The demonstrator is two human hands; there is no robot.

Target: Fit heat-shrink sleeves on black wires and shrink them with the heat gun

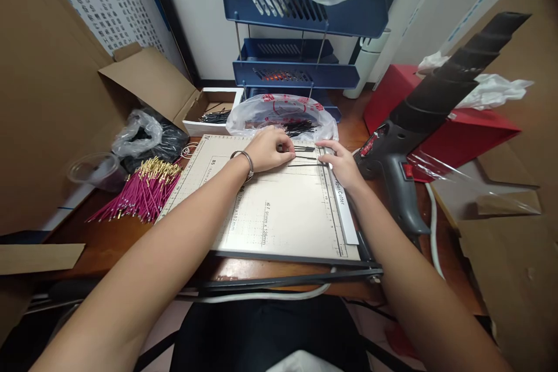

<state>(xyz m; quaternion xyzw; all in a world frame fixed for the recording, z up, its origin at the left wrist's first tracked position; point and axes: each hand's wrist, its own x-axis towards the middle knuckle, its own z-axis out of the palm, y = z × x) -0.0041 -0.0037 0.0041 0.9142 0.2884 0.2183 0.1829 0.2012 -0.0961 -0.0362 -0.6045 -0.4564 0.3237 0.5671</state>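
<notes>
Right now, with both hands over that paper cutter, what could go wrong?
Two things, perhaps. The thin black pieces lie on the paper cutter close to both the left fingers and the right fingers, so a small nudge might set them askew. And the dark blower-like tool sits just outside the right forearm, so a careless sideways swing of that arm could bump it.

Soft, bright light glints off the table (226, 268); the view's edges look stretched.
</notes>
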